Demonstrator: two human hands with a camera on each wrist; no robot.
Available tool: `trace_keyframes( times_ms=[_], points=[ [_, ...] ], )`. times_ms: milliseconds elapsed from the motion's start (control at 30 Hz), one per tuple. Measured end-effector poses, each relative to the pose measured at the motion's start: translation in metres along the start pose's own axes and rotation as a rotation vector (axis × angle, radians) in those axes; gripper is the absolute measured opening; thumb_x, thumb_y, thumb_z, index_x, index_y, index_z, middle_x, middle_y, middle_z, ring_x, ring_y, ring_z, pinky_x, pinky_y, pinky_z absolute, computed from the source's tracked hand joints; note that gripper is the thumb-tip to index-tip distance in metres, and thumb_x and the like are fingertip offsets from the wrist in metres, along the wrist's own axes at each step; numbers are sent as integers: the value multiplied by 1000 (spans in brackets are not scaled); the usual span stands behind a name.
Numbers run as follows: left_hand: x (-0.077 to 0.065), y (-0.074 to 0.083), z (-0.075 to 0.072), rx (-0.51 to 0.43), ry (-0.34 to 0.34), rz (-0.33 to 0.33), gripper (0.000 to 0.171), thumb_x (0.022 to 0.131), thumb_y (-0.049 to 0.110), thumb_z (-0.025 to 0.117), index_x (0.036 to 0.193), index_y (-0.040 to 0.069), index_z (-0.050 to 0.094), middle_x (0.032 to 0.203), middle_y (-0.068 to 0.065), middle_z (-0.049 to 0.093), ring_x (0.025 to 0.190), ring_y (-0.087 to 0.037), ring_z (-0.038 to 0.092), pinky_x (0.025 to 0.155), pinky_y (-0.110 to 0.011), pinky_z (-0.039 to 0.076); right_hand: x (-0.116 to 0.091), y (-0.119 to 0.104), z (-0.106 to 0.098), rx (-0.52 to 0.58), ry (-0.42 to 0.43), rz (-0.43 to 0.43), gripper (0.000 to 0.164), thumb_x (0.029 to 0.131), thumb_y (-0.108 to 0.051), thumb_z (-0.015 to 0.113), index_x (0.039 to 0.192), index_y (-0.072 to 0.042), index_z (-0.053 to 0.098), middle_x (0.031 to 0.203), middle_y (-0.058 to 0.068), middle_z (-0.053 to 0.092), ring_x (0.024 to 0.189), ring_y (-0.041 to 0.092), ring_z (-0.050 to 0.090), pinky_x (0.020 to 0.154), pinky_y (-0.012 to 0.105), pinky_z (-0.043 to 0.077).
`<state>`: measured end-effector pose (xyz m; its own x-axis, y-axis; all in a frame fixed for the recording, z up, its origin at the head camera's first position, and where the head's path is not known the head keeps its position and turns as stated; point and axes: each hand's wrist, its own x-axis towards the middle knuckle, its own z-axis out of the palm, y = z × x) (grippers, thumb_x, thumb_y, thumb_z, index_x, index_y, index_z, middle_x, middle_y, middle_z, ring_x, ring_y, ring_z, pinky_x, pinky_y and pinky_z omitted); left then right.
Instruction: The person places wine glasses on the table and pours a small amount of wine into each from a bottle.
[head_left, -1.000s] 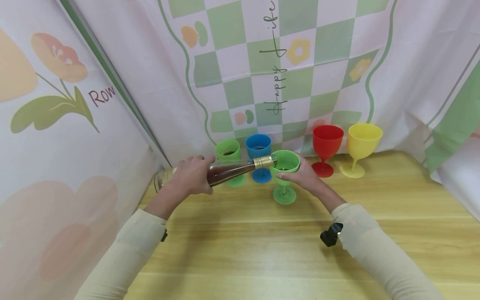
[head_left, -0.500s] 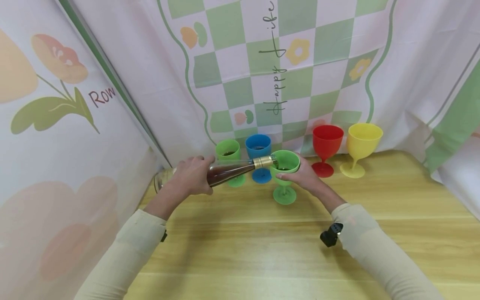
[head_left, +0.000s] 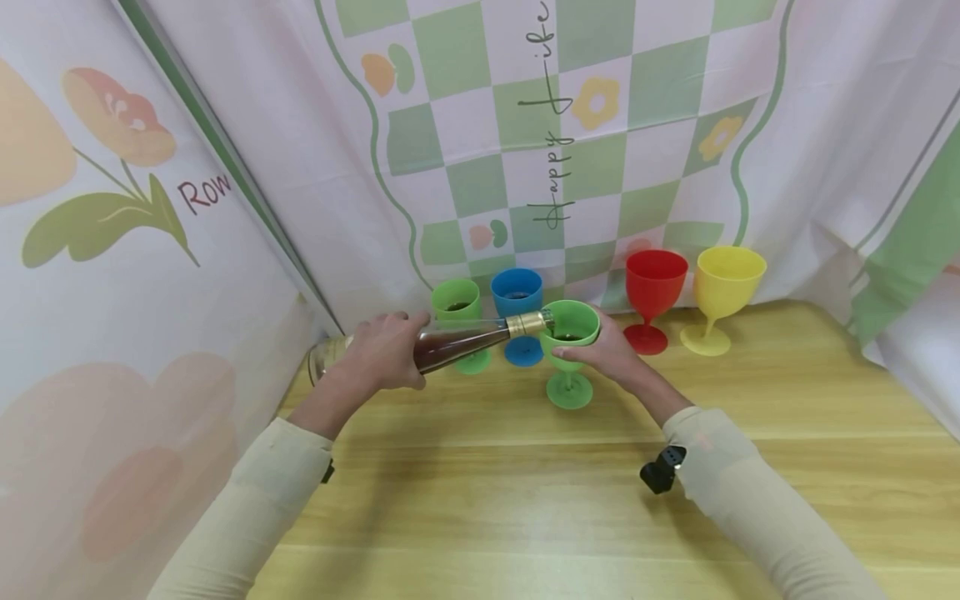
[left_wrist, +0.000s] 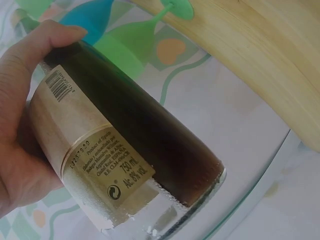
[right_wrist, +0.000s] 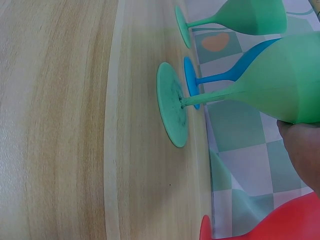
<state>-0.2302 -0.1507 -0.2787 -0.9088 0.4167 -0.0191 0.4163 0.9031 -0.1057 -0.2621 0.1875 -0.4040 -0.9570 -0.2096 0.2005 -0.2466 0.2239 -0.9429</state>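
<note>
My left hand (head_left: 386, 350) grips a glass wine bottle (head_left: 461, 343) of dark red-brown liquid, tipped nearly level with its gold-banded neck to the right. Its mouth sits at the rim of a green goblet (head_left: 568, 354), which has dark liquid in its bowl. Around that bowl curl the fingers and thumb of my right hand (head_left: 603, 350). In the left wrist view, the bottle's beige label (left_wrist: 95, 135) faces the camera and liquid lies along the lower side. The right wrist view shows the goblet's round foot (right_wrist: 171, 105) close over the wooden table.
Behind the bottle stand another green goblet (head_left: 456, 298) and a blue goblet (head_left: 517, 292), both with dark liquid inside. A red goblet (head_left: 656, 283) and a yellow goblet (head_left: 726, 283) are to the right. Printed curtains (head_left: 465, 125) rise along the back and left of the wooden table (head_left: 525, 500).
Both hands, the bottle and the goblets keep their places. Dark liquid in the held green goblet looks slightly higher than a second ago.
</note>
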Motion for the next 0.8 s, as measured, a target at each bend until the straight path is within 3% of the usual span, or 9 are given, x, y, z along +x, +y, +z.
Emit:
trace_keyframes(
  times_ms=[267,500,800],
  points=[
    [0,1,-1,-3,1,4,74,64,35,90,127,16,55,103,-7,65,90,-26,61,71,-44,53,-1,0,0,-5,2,0,72,85,-10,79,147,-3,43,141,21,53,123,31,51,88,15,51],
    [0,1,-2,-8,-4,3,84,64,32,89,138,13,52,110,-11,67,91,-27,63,67,-42,53,-2,0,0,-6,2,-6,72,85,-11,79,147,-4,43,142,21,52,123,31,50,88,16,51],
    [-1,1,-3,1,-7,1,83,66,33,88,137,14,52,110,-10,67,91,-27,64,66,-42,53,-1,1,0,-9,0,-9,72,85,-11,79,147,-4,42,142,21,52,124,31,50,87,16,51]
  ],
)
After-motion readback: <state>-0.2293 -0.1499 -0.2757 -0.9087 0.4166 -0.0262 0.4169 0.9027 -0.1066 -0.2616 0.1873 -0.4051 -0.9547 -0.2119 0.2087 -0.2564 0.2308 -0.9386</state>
